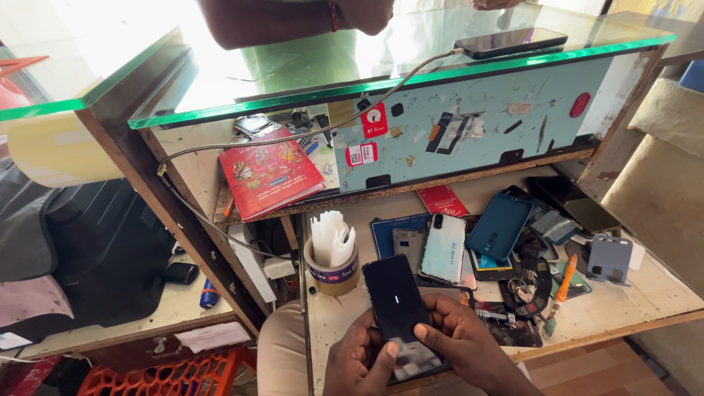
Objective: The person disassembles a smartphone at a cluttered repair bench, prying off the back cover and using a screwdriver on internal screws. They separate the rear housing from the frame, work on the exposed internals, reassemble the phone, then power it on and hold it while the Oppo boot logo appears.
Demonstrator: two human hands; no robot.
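Note:
A black smartphone (396, 301) with a dark screen is held over the near edge of the workbench (645, 297). My left hand (359, 359) grips its lower left side, thumb on the screen. My right hand (462, 341) holds its lower right edge, thumb pressing the glass. Just beyond lie a pale phone back (443, 249), a small grey phone (405, 246) and a teal phone case (499, 226).
A tape roll stuffed with white paper (332, 257) stands left of the phone. An orange-handled screwdriver (561, 290), a grey phone stand (609, 258) and loose parts lie right. A red booklet (268, 176) sits on the shelf. Another phone (510, 42) charges on the glass counter (396, 84), where another person's arm (286, 20) leans.

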